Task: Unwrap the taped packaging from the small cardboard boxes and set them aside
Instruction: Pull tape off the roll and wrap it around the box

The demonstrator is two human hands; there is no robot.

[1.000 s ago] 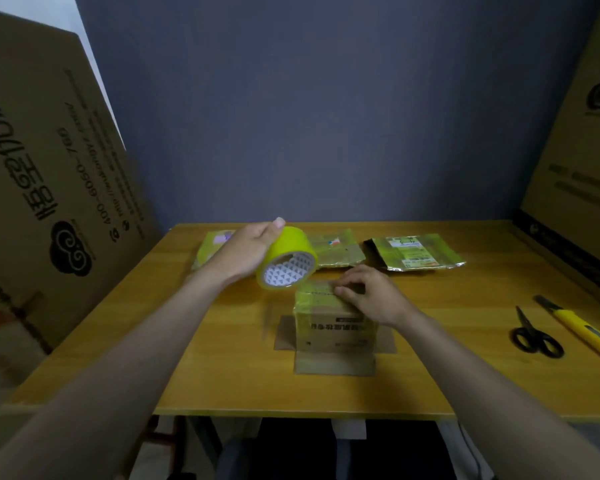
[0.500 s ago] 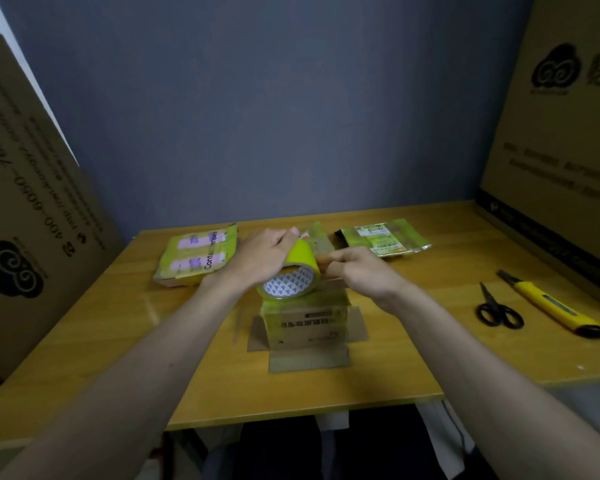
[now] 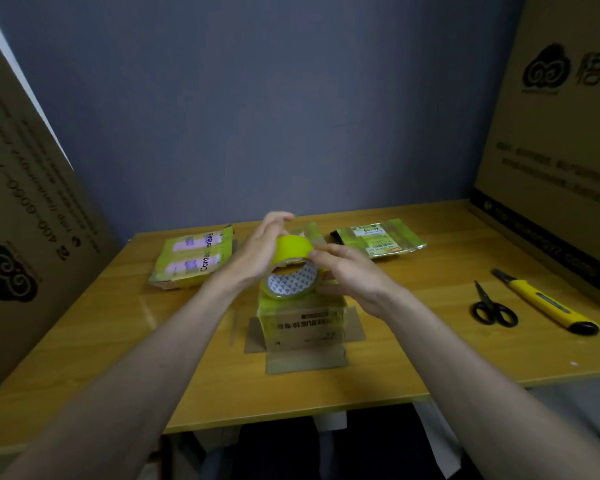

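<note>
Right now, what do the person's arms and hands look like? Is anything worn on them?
Both forearms are bare as far as the picture shows: no sleeves, watch or bracelet. The left hand and right hand wear no gloves, and no rings are visible.

left hand: fingers curled, gripping | right hand: fingertips pinching | forearms extended, converging

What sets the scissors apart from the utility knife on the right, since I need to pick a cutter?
The scissors are all black with two finger loops; the utility knife is a straight yellow bar with black ends. The scissors look shorter than the knife and lie nearer the box. Both lie flat on the table, untouched, roughly parallel.
</note>
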